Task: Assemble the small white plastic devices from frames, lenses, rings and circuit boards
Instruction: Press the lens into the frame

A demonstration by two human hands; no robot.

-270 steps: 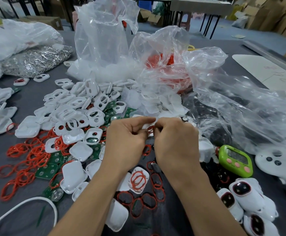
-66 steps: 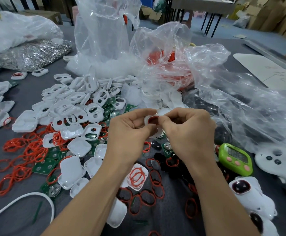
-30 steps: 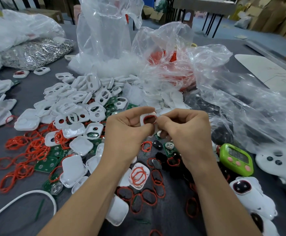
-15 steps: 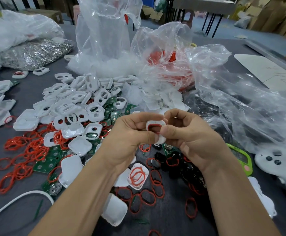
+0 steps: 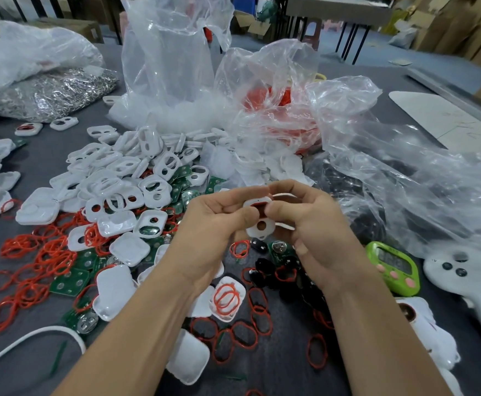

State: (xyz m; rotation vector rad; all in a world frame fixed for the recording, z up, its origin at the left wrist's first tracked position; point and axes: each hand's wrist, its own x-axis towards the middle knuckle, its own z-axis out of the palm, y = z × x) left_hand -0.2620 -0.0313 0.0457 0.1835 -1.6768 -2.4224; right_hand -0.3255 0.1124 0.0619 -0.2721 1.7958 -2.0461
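- Small assembly workshop, factory-floor type.
- Grey counter (image 5: 47,150) heaped with bulk white frames (image 5: 110,181), red rings (image 5: 42,252), circuit boards (image 5: 69,284).
- Stock parts in clear plastic bags (image 5: 170,67).
- Cardboard boxes (image 5: 468,27) stacked behind.

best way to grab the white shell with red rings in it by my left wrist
Pinch the white shell by its two side rims, coming down from above: it lies flat, open side up, with loose red rings inside, so keep it level.

A green timer (image 5: 392,268) lies just beside a white handheld controller (image 5: 471,281), crumpled clear bags (image 5: 405,181) behind them.
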